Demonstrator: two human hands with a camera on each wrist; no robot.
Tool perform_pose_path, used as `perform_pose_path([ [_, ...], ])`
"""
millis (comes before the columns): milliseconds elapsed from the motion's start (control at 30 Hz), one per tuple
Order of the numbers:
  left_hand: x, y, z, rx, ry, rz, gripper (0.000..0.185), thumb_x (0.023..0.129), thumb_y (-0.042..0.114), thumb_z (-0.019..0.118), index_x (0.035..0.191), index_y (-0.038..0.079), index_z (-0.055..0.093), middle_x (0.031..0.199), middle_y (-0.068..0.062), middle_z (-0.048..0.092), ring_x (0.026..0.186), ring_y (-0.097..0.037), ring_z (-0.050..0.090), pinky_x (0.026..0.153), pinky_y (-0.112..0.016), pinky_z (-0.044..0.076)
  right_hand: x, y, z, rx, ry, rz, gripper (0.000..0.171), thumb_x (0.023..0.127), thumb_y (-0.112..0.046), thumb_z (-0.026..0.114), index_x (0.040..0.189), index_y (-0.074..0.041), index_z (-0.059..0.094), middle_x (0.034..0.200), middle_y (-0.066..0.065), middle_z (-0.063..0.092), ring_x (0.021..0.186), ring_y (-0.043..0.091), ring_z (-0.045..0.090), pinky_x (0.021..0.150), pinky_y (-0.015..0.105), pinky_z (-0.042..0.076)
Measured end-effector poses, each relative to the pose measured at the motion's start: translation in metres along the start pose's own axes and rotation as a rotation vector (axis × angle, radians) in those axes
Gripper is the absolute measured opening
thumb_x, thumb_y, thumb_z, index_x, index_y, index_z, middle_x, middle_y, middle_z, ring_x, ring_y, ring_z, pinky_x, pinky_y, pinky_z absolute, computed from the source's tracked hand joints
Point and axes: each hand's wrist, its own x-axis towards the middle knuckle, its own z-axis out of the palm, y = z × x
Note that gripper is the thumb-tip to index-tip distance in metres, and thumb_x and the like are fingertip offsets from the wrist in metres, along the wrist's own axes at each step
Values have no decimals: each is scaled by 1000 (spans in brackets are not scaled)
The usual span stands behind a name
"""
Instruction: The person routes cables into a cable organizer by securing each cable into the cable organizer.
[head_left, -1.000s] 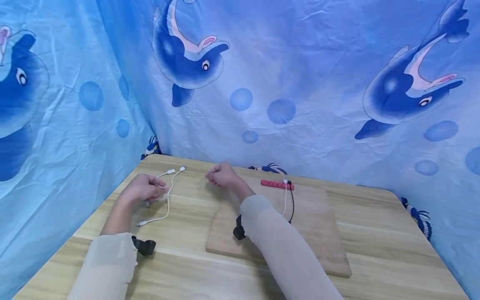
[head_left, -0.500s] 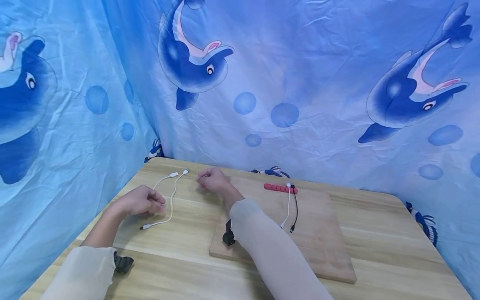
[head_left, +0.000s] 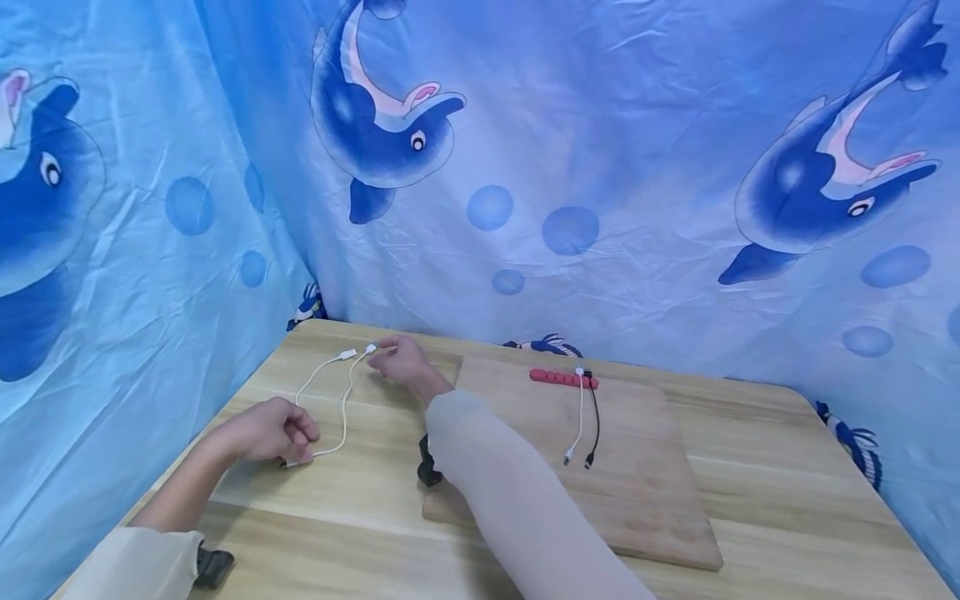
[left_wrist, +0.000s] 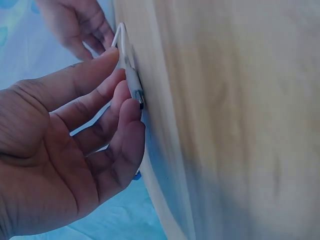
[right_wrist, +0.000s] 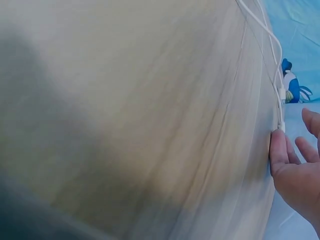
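A white USB cable (head_left: 346, 408) lies on the table's left side, its two ends near my two hands. My left hand (head_left: 266, 429) is at the near end; in the left wrist view its fingertips are right beside the metal-tipped plug (left_wrist: 133, 82), with the thumb over the cord and a gap between thumb and forefinger. At the far end, my right hand (head_left: 401, 362) has its fingertips at the other plug (right_wrist: 282, 126), thumb held apart. A second white cable (head_left: 315, 372) lies to the left, partly hidden behind my left hand.
A wooden board (head_left: 637, 483) lies at centre right on the wooden table (head_left: 787, 500). Near its back edge sits a red cable holder (head_left: 555, 377), with a white cable (head_left: 581, 417) and a black cable (head_left: 597, 417) in its slots. A blue dolphin-print curtain (head_left: 645, 167) surrounds the table.
My left hand has moved back toward the near plug of the white cable. My right hand has moved left to its far plug. The cables have stayed about where they were.
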Motion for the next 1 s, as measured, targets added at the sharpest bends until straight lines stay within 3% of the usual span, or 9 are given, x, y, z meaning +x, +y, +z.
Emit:
perform_pose_path([
  [133, -4, -6, 3, 5, -11, 49, 25, 76, 0, 84, 96, -2, 68, 84, -6, 63, 79, -19, 57, 67, -26, 48, 5, 0, 9, -38, 17, 8, 41, 95, -9, 73, 133, -2, 62, 97, 6, 72, 90, 25, 71, 73, 32, 55],
  [300, -2, -8, 6, 17, -20, 78, 26, 73, -3, 84, 93, 1, 68, 83, -5, 62, 79, -19, 56, 67, -25, 47, 14, 1, 9, -162, 21, -16, 43, 93, -10, 75, 135, -9, 65, 98, 5, 71, 83, 15, 65, 72, 28, 52],
  [567, -1, -5, 4, 19, -42, 70, 26, 70, -9, 81, 90, 1, 68, 81, -6, 61, 77, -19, 56, 67, -25, 47, 23, -5, 10, -525, -109, -140, 47, 96, -16, 72, 141, -14, 62, 115, 5, 72, 98, 14, 61, 89, 22, 48],
  [700, -2, -3, 3, 14, -51, 71, 26, 69, -10, 80, 89, 1, 68, 80, -6, 61, 77, -19, 56, 66, -26, 47, 24, -9, 11, -658, -176, -159, 44, 95, -22, 71, 138, -14, 65, 125, 3, 71, 116, 15, 62, 97, 19, 46],
  [800, -2, -2, 3, 20, -48, 64, 26, 69, -10, 80, 89, 1, 68, 80, -5, 61, 77, -19, 56, 66, -26, 47, 23, -11, 8, -713, -189, -175, 35, 96, -24, 70, 128, -12, 70, 123, 1, 70, 116, 14, 62, 95, 18, 45],
  [933, -3, -3, 3, 19, -50, 58, 26, 69, -10, 80, 88, 1, 68, 79, -5, 61, 76, -19, 56, 66, -27, 47, 18, -11, 5, -716, -153, -175, 13, 97, -23, 70, 100, -10, 71, 94, -3, 67, 87, 11, 58, 78, 19, 46],
  [1000, -4, -3, 3, 12, -63, 62, 25, 69, -10, 80, 88, 1, 68, 79, -5, 61, 76, -19, 56, 66, -27, 47, 16, -9, 4, -709, -118, -141, 20, 97, -24, 70, 83, -9, 68, 77, -4, 60, 73, 10, 53, 68, 21, 44],
])
